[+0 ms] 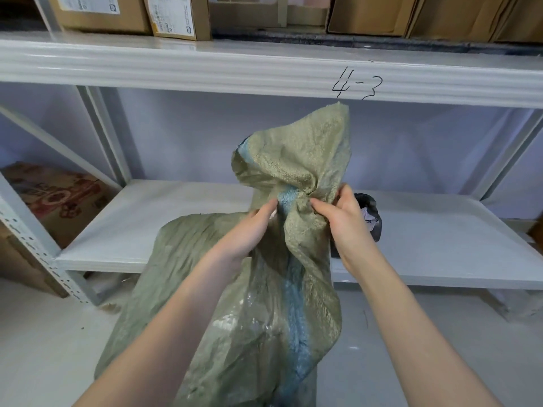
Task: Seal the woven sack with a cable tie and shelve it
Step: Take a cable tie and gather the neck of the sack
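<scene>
Mid-frame, the green woven sack (264, 289) stands on the floor before the lower shelf (176, 218). Left hand (249, 230) and right hand (343, 221) each grip its bunched neck, fingers curled tight around the fabric.

Coarse matt woven sack (296, 160); smooth glossy painted-metal shelf (205, 69); matt cardboard boxes (102, 13).

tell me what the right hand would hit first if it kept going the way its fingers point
The right hand points left into the sack neck it already pinches, so it would meet that bunched cloth first, then probably the left hand on the other side.
</scene>
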